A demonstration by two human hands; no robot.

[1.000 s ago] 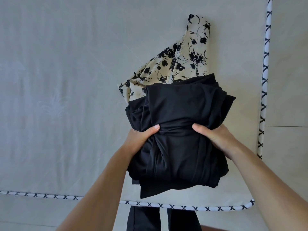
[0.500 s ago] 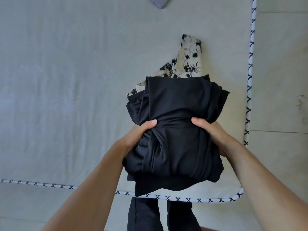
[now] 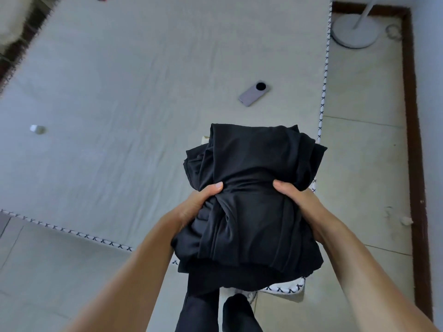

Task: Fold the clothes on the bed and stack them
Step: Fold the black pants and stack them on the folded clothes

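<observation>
A folded black garment is held up over the near right corner of the bed. My left hand grips its left side with the thumb on top. My right hand grips its right side the same way. Only a sliver of the cream floral garment shows at the black bundle's upper left edge; the rest lies hidden beneath.
A lilac phone lies face down on the sheet beyond the bundle. A small white object sits at the left. A white fan base stands on the floor at the upper right, beside a dark wooden skirting.
The view has tilted up, revealing the phone and more of the bed. The black bundle now covers nearly all of the floral garment. Both hands keep the same grip.
</observation>
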